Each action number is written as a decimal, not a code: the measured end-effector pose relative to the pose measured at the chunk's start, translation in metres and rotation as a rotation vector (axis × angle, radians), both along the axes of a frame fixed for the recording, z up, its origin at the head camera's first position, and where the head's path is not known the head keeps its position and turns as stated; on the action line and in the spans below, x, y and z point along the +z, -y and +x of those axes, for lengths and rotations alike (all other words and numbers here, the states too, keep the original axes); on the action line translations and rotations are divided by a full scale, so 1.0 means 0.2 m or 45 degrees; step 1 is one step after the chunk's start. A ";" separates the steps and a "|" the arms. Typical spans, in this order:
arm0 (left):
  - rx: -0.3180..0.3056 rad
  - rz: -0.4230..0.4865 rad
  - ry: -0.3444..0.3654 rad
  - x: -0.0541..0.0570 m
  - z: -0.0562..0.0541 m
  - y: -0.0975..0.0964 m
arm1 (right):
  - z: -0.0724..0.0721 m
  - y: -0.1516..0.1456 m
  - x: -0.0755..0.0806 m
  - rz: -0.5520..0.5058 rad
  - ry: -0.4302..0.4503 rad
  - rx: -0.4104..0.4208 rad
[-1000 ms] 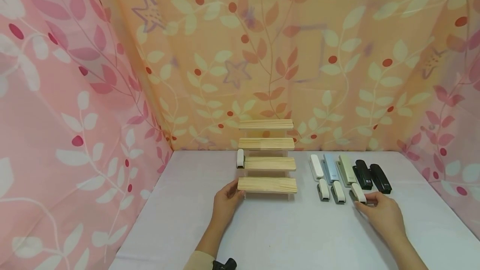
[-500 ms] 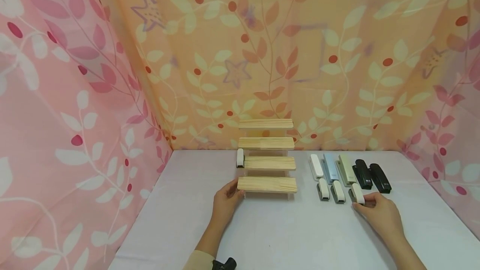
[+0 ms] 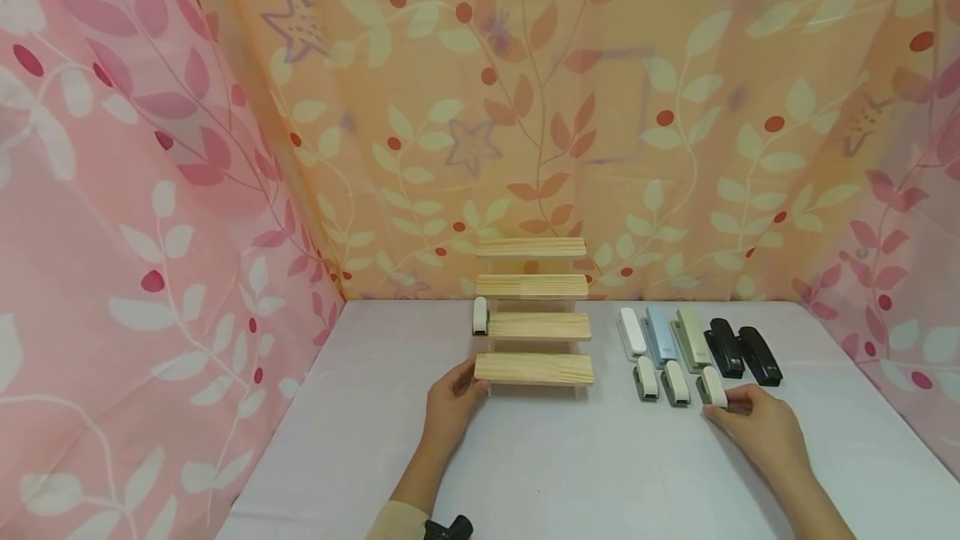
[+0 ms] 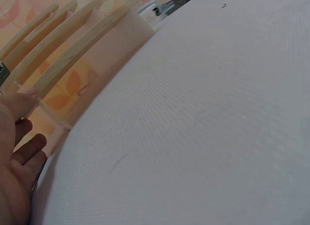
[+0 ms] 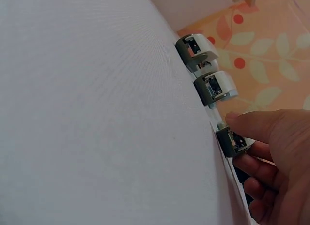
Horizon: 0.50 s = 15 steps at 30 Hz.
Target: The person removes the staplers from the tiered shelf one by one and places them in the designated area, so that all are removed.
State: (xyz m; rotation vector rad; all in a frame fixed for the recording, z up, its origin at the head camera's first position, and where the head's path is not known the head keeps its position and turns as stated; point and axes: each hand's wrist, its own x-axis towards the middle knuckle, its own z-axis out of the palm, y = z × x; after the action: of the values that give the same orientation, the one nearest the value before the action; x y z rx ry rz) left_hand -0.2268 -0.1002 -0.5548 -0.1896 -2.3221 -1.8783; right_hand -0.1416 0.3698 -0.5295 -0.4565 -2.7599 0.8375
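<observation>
A tiered display rack [image 3: 534,369] with wooden steps on clear supports stands on the table. My left hand [image 3: 452,407] grips the left end of its lowest step; in the left wrist view, the thumb of the left hand [image 4: 17,152] lies against the board's end. One small white stapler [image 3: 481,317] sits at the left end of the second step up. To the right, my right hand [image 3: 763,425] pinches another small white-and-grey stapler [image 3: 712,387] between thumb and fingers. The right wrist view shows this held stapler [image 5: 231,142] close over the cloth, its front end facing the camera.
Two more small white staplers [image 3: 676,383] line up left of the held one. Behind them lie longer staplers: white [image 3: 632,333], blue [image 3: 662,337], green [image 3: 693,340] and two black [image 3: 726,348]. A patterned curtain [image 3: 420,107] hangs behind the white-covered table [image 3: 540,473].
My right hand has shifted slightly left with the small stapler, bringing it a little nearer the other small ones. The left hand and the rack have stayed in place.
</observation>
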 end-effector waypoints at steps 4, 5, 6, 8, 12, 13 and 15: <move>-0.006 0.013 -0.004 0.01 0.00 0.00 | 0.01 0.00 0.03 0.012 -0.023 0.007; -0.003 0.012 -0.005 0.01 0.00 0.00 | 0.02 0.00 0.04 0.016 -0.038 0.008; -0.002 0.014 -0.004 0.01 0.00 0.00 | 0.02 0.00 0.05 0.015 -0.051 0.003; -0.002 0.013 -0.005 0.01 -0.01 0.00 | 0.02 0.01 0.08 0.006 -0.075 -0.010; 0.003 -0.002 0.003 0.00 0.00 0.00 | 0.02 0.04 0.12 -0.016 -0.101 -0.008; 0.003 -0.003 0.003 0.00 0.00 0.00 | 0.02 0.06 0.13 -0.017 -0.111 0.003; 0.000 -0.005 0.004 0.00 0.00 0.00 | 0.01 0.08 0.16 -0.011 -0.133 0.033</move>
State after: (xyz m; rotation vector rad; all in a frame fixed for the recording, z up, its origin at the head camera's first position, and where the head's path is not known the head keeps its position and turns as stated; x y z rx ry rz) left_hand -0.2266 -0.0998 -0.5538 -0.1874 -2.3281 -1.8755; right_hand -0.1397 0.3536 -0.4980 -0.3685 -2.6733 0.8544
